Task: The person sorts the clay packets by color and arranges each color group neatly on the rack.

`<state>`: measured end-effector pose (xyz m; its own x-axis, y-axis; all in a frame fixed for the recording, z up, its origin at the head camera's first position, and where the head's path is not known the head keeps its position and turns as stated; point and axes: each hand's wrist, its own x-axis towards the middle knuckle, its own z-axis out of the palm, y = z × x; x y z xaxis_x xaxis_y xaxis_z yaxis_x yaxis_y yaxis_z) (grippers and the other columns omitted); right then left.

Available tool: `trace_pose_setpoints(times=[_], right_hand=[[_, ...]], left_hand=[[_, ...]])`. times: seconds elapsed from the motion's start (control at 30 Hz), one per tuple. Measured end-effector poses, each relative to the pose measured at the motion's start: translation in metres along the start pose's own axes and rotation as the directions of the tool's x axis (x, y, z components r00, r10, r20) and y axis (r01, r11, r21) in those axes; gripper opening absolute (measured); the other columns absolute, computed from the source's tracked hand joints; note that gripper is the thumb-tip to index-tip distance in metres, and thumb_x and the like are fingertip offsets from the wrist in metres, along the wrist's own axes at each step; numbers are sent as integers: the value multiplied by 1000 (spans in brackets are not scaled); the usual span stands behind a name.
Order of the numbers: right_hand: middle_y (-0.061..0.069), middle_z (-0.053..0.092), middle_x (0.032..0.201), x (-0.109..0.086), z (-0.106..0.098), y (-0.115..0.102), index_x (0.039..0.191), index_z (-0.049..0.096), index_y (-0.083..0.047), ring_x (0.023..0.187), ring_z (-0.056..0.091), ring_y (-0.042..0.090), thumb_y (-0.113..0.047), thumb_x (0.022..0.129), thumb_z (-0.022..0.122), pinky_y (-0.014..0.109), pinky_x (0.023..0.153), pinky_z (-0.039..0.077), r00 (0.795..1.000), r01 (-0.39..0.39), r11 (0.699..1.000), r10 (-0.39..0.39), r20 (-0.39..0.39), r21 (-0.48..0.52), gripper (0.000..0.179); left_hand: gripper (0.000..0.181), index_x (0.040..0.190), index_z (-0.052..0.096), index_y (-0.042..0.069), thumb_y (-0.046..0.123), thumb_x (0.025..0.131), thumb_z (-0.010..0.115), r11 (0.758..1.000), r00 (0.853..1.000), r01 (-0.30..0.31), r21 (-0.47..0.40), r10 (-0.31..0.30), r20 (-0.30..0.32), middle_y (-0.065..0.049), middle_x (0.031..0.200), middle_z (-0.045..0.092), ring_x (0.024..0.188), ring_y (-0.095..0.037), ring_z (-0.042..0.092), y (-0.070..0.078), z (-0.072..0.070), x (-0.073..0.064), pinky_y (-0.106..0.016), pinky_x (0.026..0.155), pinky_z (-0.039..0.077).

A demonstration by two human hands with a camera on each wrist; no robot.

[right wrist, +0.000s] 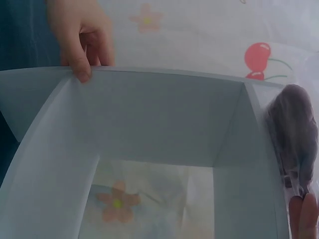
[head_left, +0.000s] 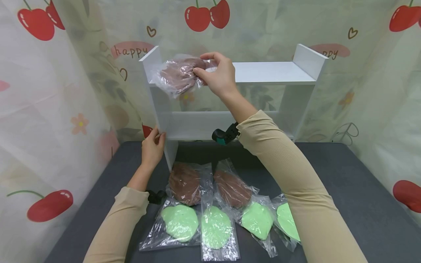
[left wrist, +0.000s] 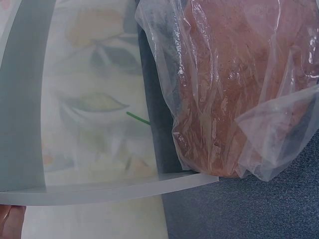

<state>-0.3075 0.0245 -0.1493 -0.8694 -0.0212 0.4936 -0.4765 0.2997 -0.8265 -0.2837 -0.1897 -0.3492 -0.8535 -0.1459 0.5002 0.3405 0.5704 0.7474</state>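
A white two-tier shelf (head_left: 273, 72) stands on the dark tabletop. My right hand (head_left: 221, 75) pinches the edge of a clear plastic bag with a flat brown lump (head_left: 179, 76) in it, up at the left end of the top board. In the right wrist view this bag (right wrist: 294, 134) hangs beside the top board, overlapping its edge. Lower down, my left hand (head_left: 152, 149) grips the shelf's left side panel, its thumb over the front edge in the right wrist view. Two more bagged brown lumps (head_left: 185, 183) (head_left: 232, 190) lie at the shelf's foot.
Several clear bags with pale green lumps (head_left: 180, 222) lie in a row on the dark tabletop (head_left: 332, 190), partly under my right forearm. A patterned cloth (head_left: 256, 33) hangs behind and at both sides. A thin cable (head_left: 348, 130) is at the back right.
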Motion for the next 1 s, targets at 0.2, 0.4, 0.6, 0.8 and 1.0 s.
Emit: trace_pose_setpoints(times=[0.2, 0.4, 0.6, 0.8, 1.0], right_hand=[[5, 65, 118, 5, 3, -4, 112, 66, -6, 109, 56, 10, -16, 81, 73, 16, 86, 46, 995, 0, 997, -7, -97, -72, 33], [7, 66, 114, 7, 6, -6, 110, 65, -5, 110, 57, 13, -16, 82, 71, 18, 90, 45, 985, -3, 999, -5, -173, -45, 31], [7, 65, 117, 9, 7, -4, 114, 66, -5, 106, 57, 11, -14, 83, 69, 18, 85, 48, 995, -46, 998, 41, -92, -48, 33], [4, 61, 124, 6, 7, -7, 121, 63, -9, 91, 61, 8, -15, 84, 68, 18, 74, 53, 994, -97, 993, 100, 44, -63, 38], [3, 55, 129, 1, -4, -10, 125, 60, -13, 81, 63, 10, -17, 85, 67, 22, 76, 55, 975, -159, 987, 163, 149, -36, 41]], left_hand=[[45, 141, 43, 13, 15, 97, 50, 1000, 1000, 4, 4, -4, 1, -19, 130, 56, 112, -35, 60, -1, 1, 1, -50, 87, 52], [44, 140, 44, 12, 14, 97, 51, 1000, 1000, 4, -6, -4, -10, -19, 130, 57, 112, -35, 60, -1, 1, 1, -49, 87, 52], [43, 139, 46, 12, 15, 97, 51, 1000, 1000, 6, -3, -6, -11, -19, 130, 57, 111, -35, 61, -1, 1, 1, -49, 87, 52], [41, 138, 48, 12, 15, 97, 50, 1000, 1000, 11, -9, -12, -13, -18, 130, 57, 111, -35, 61, 0, 0, 0, -49, 87, 52], [42, 139, 46, 12, 15, 97, 50, 1000, 1000, 18, -7, -18, -4, -18, 131, 56, 112, -34, 60, 0, 0, 0, -49, 87, 52]])
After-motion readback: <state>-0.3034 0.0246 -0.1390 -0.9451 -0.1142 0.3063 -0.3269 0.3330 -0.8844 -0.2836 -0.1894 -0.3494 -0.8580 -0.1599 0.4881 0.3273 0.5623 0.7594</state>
